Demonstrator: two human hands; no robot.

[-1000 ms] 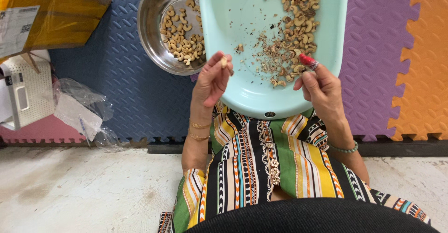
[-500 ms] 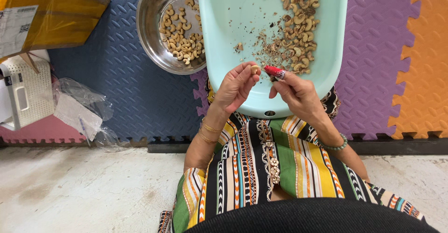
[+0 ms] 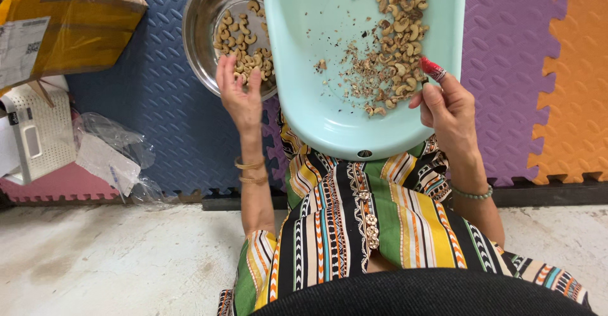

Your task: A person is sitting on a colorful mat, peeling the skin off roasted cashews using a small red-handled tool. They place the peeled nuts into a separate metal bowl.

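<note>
foam mats (image 3: 152, 101): blue, purple, orange | concrete floor (image 3: 107, 259) | cardboard box (image 3: 69, 25)

Bright, even, diffuse light, no single source evident. Shadows soft and short: faint one under the left hand (image 3: 239, 94) on the steel bowl (image 3: 206, 34), another beneath the teal basin (image 3: 304, 82) rim. Mild glare on the bowl's wall, soft sheen on the basin. Focus sharp throughout, no motion blur. Slight wide-angle stretch at the corners.

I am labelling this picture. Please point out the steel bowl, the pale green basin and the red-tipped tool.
Steel bowl (image 3: 206, 31): head view, bare inner wall.
Pale green basin (image 3: 304, 69): head view, bare inner floor.
Red-tipped tool (image 3: 433, 69): head view, red tip.
</note>
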